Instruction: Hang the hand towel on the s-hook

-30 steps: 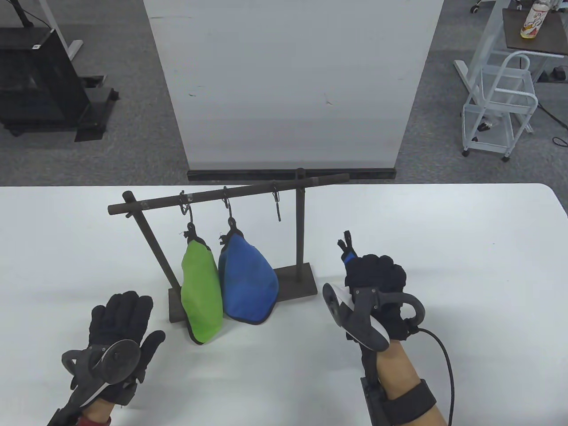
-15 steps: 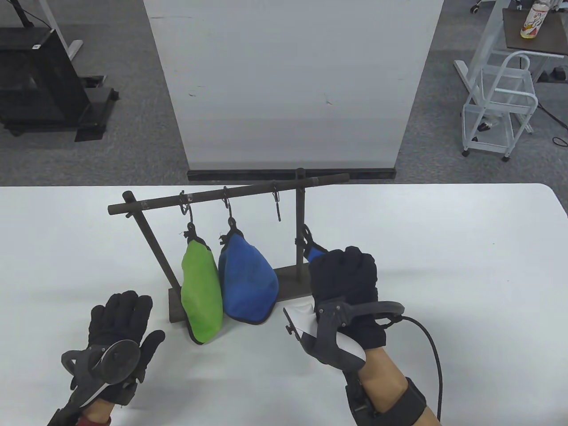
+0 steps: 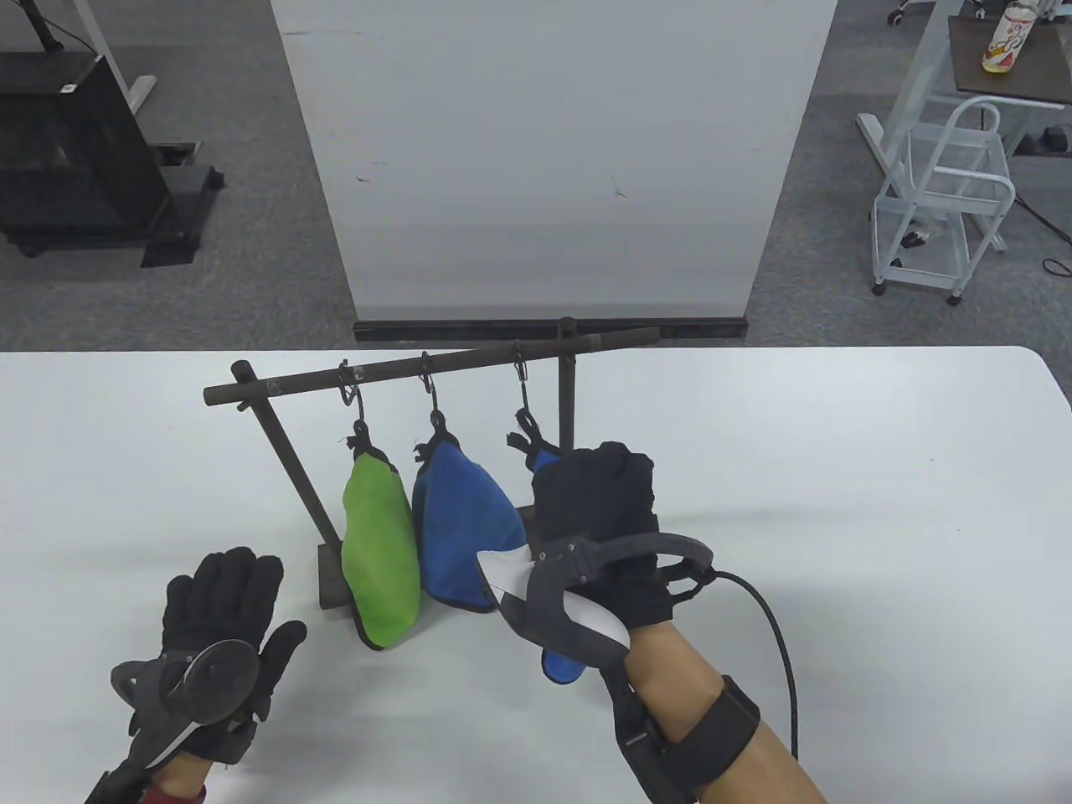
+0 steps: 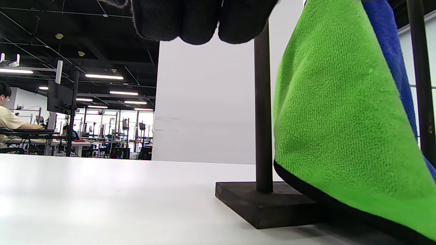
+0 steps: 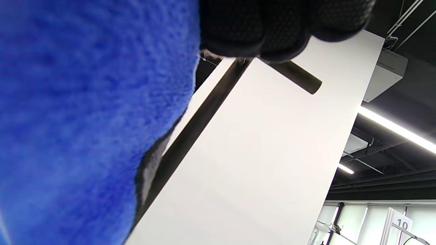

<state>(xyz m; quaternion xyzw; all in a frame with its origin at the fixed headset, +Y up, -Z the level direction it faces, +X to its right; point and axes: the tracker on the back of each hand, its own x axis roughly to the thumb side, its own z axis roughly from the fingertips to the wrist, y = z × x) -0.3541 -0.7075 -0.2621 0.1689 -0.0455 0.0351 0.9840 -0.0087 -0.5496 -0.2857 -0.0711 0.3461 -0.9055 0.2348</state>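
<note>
A dark rack (image 3: 419, 367) stands on the white table and carries three S-hooks. A green towel (image 3: 381, 553) hangs on the left hook and a blue towel (image 3: 465, 528) on the middle hook. My right hand (image 3: 590, 494) grips a second blue towel (image 3: 559, 666) near its top. Its black loop (image 3: 525, 431) sits right at the lower end of the third S-hook (image 3: 523, 387). I cannot tell if the loop is on the hook. This towel fills the left of the right wrist view (image 5: 85, 119). My left hand (image 3: 222, 599) rests flat and open on the table, left of the rack base.
A tall white panel (image 3: 553, 159) stands behind the table. The rack's right post (image 3: 566, 427) is just behind my right hand. In the left wrist view the rack's post (image 4: 263, 112) and base (image 4: 272, 204) are close, beside the green towel (image 4: 340, 119).
My right hand has carried the blue towel leftward, from right of the rack to its third hook, raising the loop to the hook's end. My left hand has barely moved.
</note>
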